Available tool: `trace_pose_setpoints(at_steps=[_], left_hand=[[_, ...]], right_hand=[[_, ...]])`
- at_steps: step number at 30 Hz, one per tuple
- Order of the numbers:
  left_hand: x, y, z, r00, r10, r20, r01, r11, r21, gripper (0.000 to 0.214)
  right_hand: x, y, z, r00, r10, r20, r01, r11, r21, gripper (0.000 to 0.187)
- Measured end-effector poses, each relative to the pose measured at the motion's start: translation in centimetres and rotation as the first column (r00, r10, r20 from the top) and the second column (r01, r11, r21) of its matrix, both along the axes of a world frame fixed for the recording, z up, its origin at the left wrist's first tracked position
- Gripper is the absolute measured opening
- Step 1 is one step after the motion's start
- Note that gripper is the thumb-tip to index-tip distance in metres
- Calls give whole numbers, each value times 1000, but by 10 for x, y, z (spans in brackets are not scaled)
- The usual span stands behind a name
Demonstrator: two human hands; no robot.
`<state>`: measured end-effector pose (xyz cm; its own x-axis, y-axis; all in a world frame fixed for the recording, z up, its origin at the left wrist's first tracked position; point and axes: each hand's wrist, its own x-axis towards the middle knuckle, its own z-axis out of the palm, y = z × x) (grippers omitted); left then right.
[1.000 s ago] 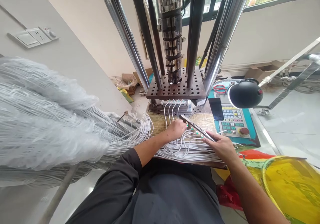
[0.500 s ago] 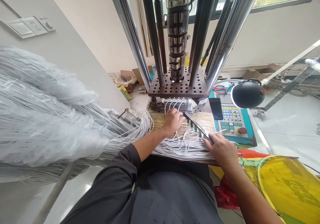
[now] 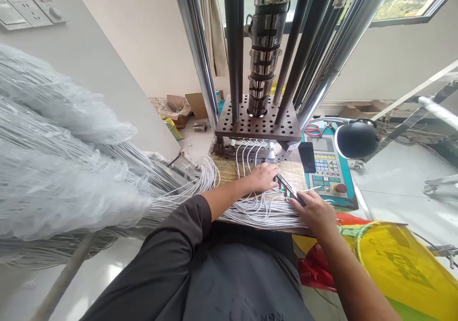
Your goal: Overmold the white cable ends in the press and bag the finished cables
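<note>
A long dark metal bar (image 3: 285, 185) lies slantwise at the front of the press, with green-ended white cables (image 3: 265, 206) along its lower side. Closed on its near end is my right hand (image 3: 317, 213). My left hand (image 3: 264, 177) bends its fingers over the bar's far part; whatever the fingertips pinch there is hidden. Behind the hands, a metal mould (image 3: 255, 151) sits beneath the press's perforated plate (image 3: 257, 129), and several white cables curve out of it toward me.
Bundled cables in clear plastic (image 3: 64, 168) fill the left side. To the right are a control panel (image 3: 331, 168), a black phone (image 3: 307, 157), red-handled pliers (image 3: 313, 130) and a black lamp (image 3: 359, 139). A yellow bag (image 3: 400, 259) hangs at lower right.
My left hand has moved right and nearer along the bar, covering its far part and some green ends. My right hand keeps its hold. The view has shifted slightly.
</note>
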<state>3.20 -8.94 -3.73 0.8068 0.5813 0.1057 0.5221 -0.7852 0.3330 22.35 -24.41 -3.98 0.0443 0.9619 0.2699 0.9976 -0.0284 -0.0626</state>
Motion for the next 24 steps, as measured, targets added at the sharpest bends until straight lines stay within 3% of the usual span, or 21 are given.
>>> trace_pose_setpoints(at_steps=[3,9,13,15,16,17,18,19,20,21,22,23,24], left_hand=[[-1,10,-4,992,-98,81,103,992,-67,32],[3,4,-4,967,31,254,44,957,-287,30],[-12,1,8,964,55,261,20,961,-275,38],[-32,4,13,920,169,354,-77,963,-259,38],[-43,7,14,852,294,433,-187,944,-272,36],[-55,10,13,730,454,510,-328,888,-322,35],[-66,14,12,554,620,556,-459,784,-418,36],[-75,19,11,355,762,542,-531,642,-554,39],[-82,23,9,172,864,473,-528,487,-696,42],[-87,29,7,38,926,375,-456,350,-818,44],[-88,34,7,-36,961,275,-335,248,-909,43],[-88,38,6,-52,981,189,-189,176,-966,40],[-86,43,7,-18,992,125,-42,124,-991,33]], right_hand=[[-4,-3,2,999,-33,27,33,999,-5,40],[-12,-5,11,996,-44,77,44,999,-4,44],[-1,-5,13,995,41,92,-40,999,-21,46],[11,-3,14,998,48,40,-47,999,-26,49],[18,-1,14,998,58,4,-58,998,-17,50],[22,5,15,997,76,-34,-76,997,2,51],[25,13,15,992,105,-71,-104,994,24,51],[25,25,16,983,146,-108,-141,989,45,51],[22,42,17,972,189,-143,-181,981,63,52],[15,62,18,958,228,-172,-219,973,72,52],[4,85,20,946,259,-194,-250,966,70,52],[-11,110,23,939,276,-207,-269,961,64,53],[-27,136,27,936,281,-212,-277,960,50,54]])
